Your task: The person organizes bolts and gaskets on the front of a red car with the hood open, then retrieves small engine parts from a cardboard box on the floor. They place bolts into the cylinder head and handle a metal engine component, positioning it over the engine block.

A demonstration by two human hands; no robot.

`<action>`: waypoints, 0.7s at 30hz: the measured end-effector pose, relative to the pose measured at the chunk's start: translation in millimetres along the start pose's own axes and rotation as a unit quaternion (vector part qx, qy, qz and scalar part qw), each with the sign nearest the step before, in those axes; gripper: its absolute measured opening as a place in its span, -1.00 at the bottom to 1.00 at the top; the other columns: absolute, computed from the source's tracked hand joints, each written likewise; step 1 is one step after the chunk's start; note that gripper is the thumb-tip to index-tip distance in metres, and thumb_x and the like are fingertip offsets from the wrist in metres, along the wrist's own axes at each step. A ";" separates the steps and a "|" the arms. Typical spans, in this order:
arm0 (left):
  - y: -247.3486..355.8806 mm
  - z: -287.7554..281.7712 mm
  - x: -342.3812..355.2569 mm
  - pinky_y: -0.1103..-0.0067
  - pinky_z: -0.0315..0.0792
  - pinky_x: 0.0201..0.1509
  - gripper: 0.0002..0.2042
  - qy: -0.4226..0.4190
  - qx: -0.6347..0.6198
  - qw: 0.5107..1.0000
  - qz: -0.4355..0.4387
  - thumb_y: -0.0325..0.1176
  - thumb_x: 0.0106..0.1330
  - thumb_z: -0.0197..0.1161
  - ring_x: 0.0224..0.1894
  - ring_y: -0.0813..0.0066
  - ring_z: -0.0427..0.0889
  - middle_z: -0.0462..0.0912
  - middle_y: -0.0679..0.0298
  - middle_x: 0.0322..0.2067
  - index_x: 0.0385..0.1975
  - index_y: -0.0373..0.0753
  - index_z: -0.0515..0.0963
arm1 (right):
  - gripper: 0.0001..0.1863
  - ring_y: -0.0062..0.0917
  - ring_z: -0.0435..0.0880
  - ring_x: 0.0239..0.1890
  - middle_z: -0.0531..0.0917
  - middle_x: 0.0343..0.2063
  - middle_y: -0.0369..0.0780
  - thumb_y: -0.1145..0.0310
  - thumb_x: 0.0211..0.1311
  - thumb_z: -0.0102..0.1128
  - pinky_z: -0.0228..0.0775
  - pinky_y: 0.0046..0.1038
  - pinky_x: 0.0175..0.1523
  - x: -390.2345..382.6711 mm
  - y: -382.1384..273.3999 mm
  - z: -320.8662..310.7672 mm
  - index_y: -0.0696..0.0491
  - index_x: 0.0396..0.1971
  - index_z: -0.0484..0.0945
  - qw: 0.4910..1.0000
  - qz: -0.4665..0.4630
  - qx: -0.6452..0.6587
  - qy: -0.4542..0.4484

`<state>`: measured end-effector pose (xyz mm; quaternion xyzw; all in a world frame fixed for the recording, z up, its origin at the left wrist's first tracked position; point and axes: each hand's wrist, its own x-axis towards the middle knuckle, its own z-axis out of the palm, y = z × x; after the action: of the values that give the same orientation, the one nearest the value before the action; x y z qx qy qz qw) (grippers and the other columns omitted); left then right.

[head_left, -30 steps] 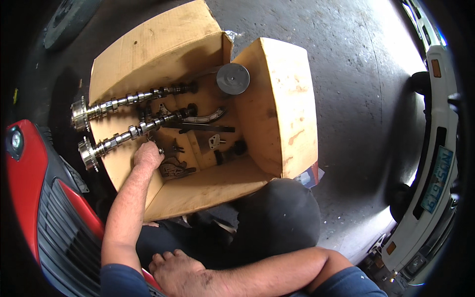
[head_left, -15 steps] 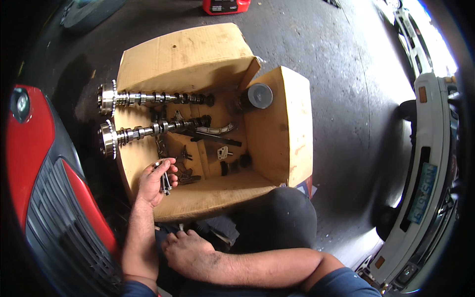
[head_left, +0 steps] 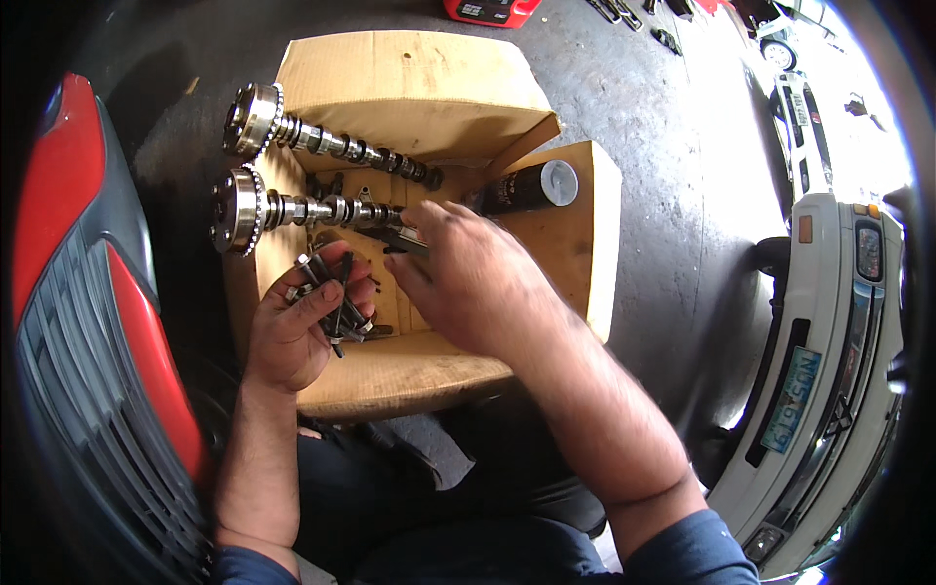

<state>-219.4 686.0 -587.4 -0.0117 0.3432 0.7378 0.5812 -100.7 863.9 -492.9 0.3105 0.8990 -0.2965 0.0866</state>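
My left hand (head_left: pixel 297 327) is closed around a loose bunch of bolts (head_left: pixel 331 297), dark shanks with shiny heads, over the near left part of a cardboard box (head_left: pixel 419 385). My right hand (head_left: pixel 468 278) reaches over the middle of the box with curled fingers, slightly blurred. Its thumb and fingertips are by a dark strip-shaped part (head_left: pixel 405 242); whether they grip anything is unclear. Two camshafts with toothed sprockets, the far one (head_left: pixel 331 141) and the near one (head_left: pixel 307 210), rest slanting across the box's left side. My right hand hides the near camshaft's inner end.
A dark cylindrical can with a grey end (head_left: pixel 558 183) leans in the box's right corner. A red car front with grille (head_left: pixel 107 361) stands close on the left, a white vehicle's bumper (head_left: pixel 790 390) on the right. Beyond the box is a red container (head_left: pixel 492 12). A grey cloth (head_left: pixel 439 453) lies near my lap.
My right hand has gone from my lap up and forward into the box. My left hand has turned, showing more of the bolts it holds. The view has shifted.
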 end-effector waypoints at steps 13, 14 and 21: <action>-5.6 12.8 9.4 0.35 0.35 0.38 -0.57 0.058 -0.011 0.994 0.096 -0.37 0.44 0.21 0.22 0.28 0.53 0.59 0.12 0.14 0.27 -0.30 0.40 | -0.52 -0.41 0.68 0.00 0.67 -0.10 -0.10 0.29 0.30 0.25 0.51 -0.35 0.16 25.3 9.6 42.7 0.22 0.13 0.44 0.854 -0.025 0.483 -0.192; -6.3 14.8 9.0 0.32 0.33 0.39 -0.57 0.036 -0.034 0.994 0.095 -0.32 0.47 0.18 0.24 0.27 0.52 0.57 0.12 0.15 0.28 -0.31 0.38 | -0.52 -0.40 0.69 0.00 0.68 -0.10 -0.09 0.29 0.28 0.27 0.51 -0.35 0.15 24.9 10.1 40.7 0.21 0.12 0.45 0.867 -0.035 0.462 -0.183; -8.1 21.2 8.4 0.23 0.18 0.48 -0.32 -0.047 -0.083 0.992 0.079 0.10 0.55 -0.15 0.38 0.13 0.35 0.37 -0.03 0.33 0.42 -0.37 0.19 | -0.51 -0.39 0.70 -0.06 0.70 -0.18 -0.10 0.32 0.21 0.34 0.53 -0.38 0.12 24.2 15.0 40.8 0.20 0.09 0.47 0.915 -0.005 0.366 -0.170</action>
<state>-207.1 704.9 -578.8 0.0020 0.2532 0.8067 0.5340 -112.0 861.7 -541.3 0.2608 0.7011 -0.6533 0.1170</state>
